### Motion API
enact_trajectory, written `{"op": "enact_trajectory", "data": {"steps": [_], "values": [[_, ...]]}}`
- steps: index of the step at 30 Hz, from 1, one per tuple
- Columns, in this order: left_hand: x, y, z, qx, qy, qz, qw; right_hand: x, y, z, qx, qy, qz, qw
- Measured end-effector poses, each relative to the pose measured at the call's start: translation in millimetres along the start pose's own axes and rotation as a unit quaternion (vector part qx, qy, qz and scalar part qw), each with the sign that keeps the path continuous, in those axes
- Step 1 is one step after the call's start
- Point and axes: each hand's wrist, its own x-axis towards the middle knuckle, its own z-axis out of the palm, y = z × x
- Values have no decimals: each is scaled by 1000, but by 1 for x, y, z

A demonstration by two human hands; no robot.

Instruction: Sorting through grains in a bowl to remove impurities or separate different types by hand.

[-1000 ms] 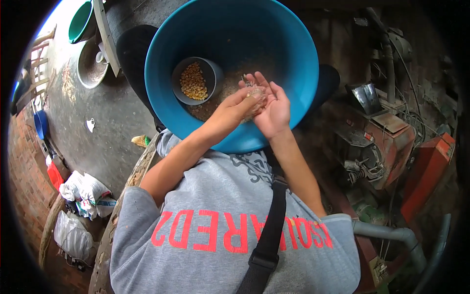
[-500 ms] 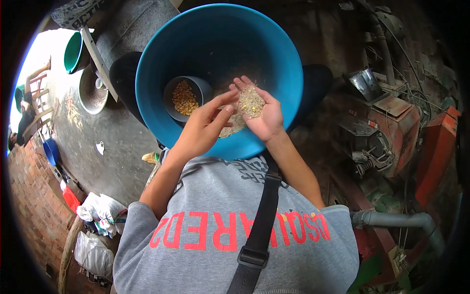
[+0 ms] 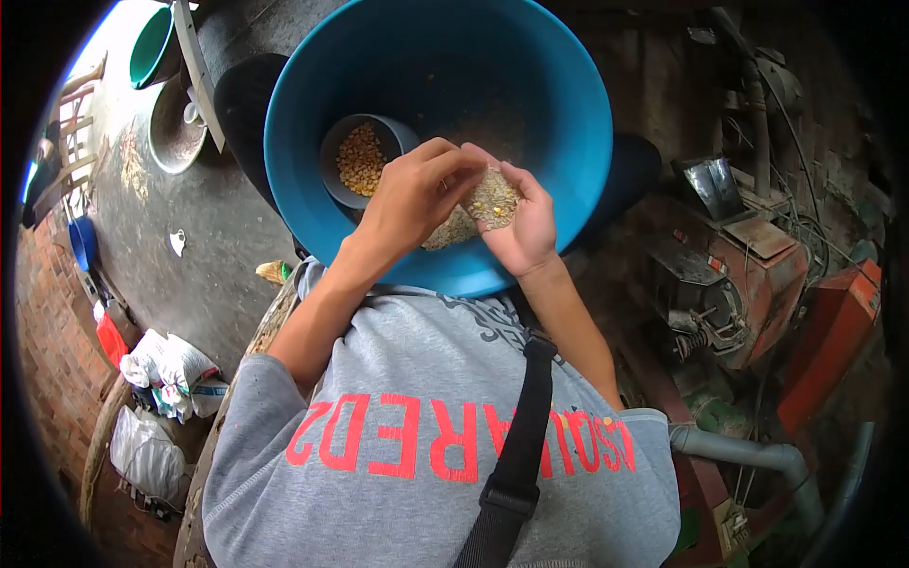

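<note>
— Grain mix (image 3: 492, 197) sits heaped in the cupped right hand (image 3: 519, 222), held just above the inside of the big blue basin (image 3: 568, 123). More of it lies loose on the basin's floor under the hands.

— And the left hand (image 3: 414, 194)?

— Fingers curled together, tips pressed into the heap, seemingly pinching at kernels. The right hand stays open as a shallow scoop, palm up.

— How would you do this picking well?

— My judgement: keep the right palm level and low over the basin, so anything that slips falls back in. Work from the edge of the heap with thumb and forefinger, one or two yellow kernels at a time, and carry them the short way to the small dark bowl (image 3: 333, 150), which stands inside the basin, to the left, already holding yellow kernels (image 3: 361, 159).

— Does the heap point anywhere?

— Hardly. It's a loose mound; its longer axis appears to run along the palm, from the wrist toward the fingertips, which point up and left toward the basin's middle.

— Anything else close by?

— A rusty red machine (image 3: 748, 275) to the right, and a grey pipe (image 3: 739, 452) lower down.
</note>
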Motion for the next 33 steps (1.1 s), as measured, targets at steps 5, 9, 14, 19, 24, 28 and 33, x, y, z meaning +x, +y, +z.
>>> {"op": "enact_trajectory", "data": {"steps": [5,9,14,19,24,28,33], "values": [[-2,-4,-2,-43,-9,-38,998,0,-1,3,1,-7,13,1000],[-1,8,-4,-151,29,-102,983,4,-2,-14,73,-94,34,992],[-6,2,-6,-127,-2,-77,989,5,-2,5,8,-15,31,999],[-7,6,-10,-87,2,-60,994,4,-2,8,6,-14,34,999],[-6,5,-5,-50,-7,26,998,3,-3,0,23,-53,43,997],[-7,4,-2,-50,-26,-7,998,5,-3,5,5,-21,34,999],[-8,8,-12,-85,-28,-44,995,6,-3,5,31,-30,41,998]]}}
